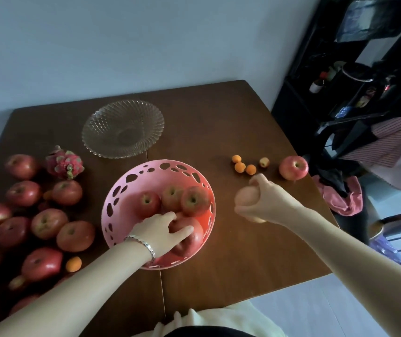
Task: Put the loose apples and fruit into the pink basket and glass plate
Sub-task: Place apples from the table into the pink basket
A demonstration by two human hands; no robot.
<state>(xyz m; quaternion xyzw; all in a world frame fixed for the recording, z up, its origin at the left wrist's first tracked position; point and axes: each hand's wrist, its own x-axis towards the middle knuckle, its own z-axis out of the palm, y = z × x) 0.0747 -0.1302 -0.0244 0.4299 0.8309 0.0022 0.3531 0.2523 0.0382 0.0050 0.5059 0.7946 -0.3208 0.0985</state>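
Observation:
The pink basket (131,190) stands mid-table and holds several red apples (194,200). My left hand (160,233) reaches into it, fingers wrapped on a large red apple (191,242) at the near right side. To the right of the basket, above the table, my right hand (265,203) is closed around a pale pink apple (246,197). The glass plate (123,128) sits behind the basket with nothing in it. Several loose apples (48,223) and a dragon fruit (64,162) lie at the left.
One red apple (293,167), a tiny apple (264,162) and three small orange fruits (240,167) lie at the right back. Another small orange fruit (73,264) rests among the left apples. A dark shelf unit (355,76) and hanging clothes stand beyond the table's right edge.

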